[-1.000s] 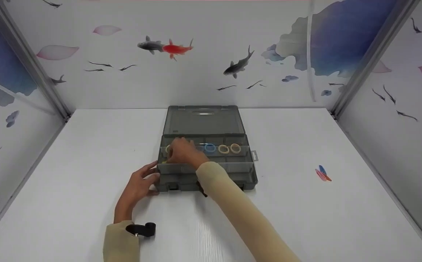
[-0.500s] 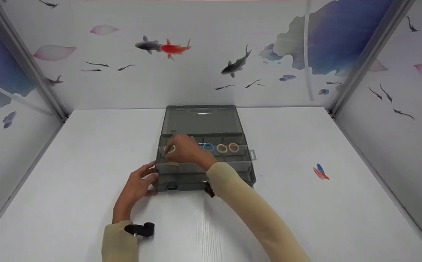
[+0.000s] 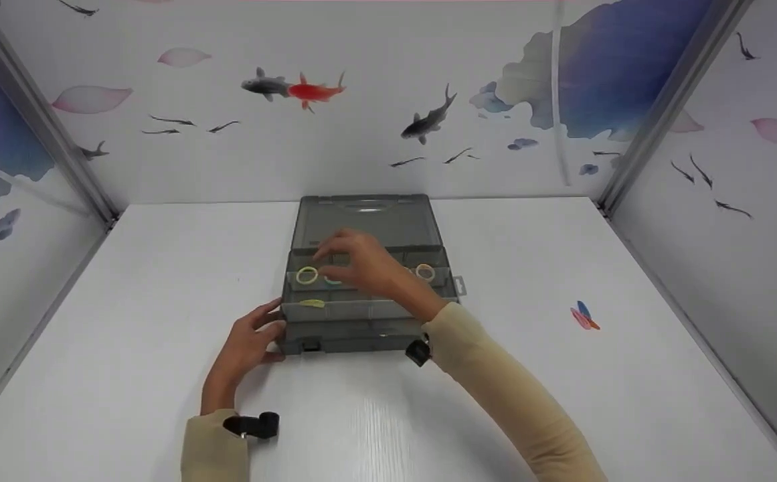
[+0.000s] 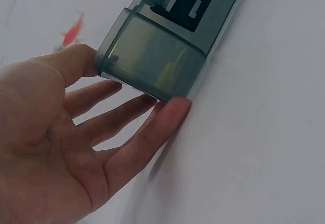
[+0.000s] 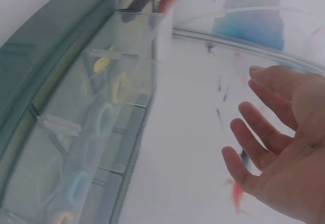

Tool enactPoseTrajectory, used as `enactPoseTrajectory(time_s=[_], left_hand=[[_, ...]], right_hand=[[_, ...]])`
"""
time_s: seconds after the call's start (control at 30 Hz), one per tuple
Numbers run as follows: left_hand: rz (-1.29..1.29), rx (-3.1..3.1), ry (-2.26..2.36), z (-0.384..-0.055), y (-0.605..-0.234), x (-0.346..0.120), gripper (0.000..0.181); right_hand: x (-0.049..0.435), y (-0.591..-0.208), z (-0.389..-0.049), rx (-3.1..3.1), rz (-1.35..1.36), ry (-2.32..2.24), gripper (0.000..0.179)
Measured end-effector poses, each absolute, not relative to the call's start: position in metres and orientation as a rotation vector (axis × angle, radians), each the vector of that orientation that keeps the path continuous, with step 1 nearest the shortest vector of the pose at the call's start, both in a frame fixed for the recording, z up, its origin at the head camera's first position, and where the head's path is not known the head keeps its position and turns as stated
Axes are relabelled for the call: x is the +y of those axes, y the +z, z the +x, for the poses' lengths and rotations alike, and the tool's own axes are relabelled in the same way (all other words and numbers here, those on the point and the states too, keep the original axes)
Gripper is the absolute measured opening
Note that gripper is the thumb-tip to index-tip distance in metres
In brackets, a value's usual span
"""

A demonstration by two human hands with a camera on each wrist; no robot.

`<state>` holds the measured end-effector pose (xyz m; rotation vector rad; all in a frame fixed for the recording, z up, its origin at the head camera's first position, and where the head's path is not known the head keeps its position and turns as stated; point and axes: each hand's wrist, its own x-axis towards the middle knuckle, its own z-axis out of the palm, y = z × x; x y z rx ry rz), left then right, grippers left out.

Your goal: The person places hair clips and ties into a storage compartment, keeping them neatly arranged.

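Note:
A grey see-through compartment box (image 3: 334, 331) stands on the table with its lid (image 3: 367, 224) swung back. My left hand (image 3: 244, 348) touches the box's left side; in the left wrist view its fingers reach along the end wall with thumb and fingertips against it. Above the compartments hovers my right hand (image 3: 365, 264), fingers spread and slightly bent, nothing between them. A yellow ring-shaped band (image 3: 307, 275) stands in the back left compartment, and a yellow band (image 3: 312, 304) lies in the row in front. Green (image 5: 104, 120) and blue bands (image 5: 76, 186) show in the right wrist view.
Several small pink, blue and orange pieces (image 3: 585, 316) lie together on the white table (image 3: 522, 268) to the right. Printed walls (image 3: 355, 147) with fish and petals enclose the back and sides. A hanging tab (image 3: 460, 286) juts from the box's right side.
My right hand has risen from the left compartments and moved right, its fingers spreading. The yellow band in the front row now shows plainly. My left hand stays at the box's side.

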<state>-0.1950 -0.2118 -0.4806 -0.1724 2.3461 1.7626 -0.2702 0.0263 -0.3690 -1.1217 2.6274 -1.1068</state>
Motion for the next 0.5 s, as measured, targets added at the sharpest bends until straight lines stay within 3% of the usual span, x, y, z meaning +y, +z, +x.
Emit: enactPoseTrajectory(time_s=[0.5], left_hand=[[-0.14,2.375,1.736,-0.193,-0.479,-0.211,0.056]], right_hand=[[0.102,-0.359,-0.233,2.719,-1.1,-1.357,0.03]])
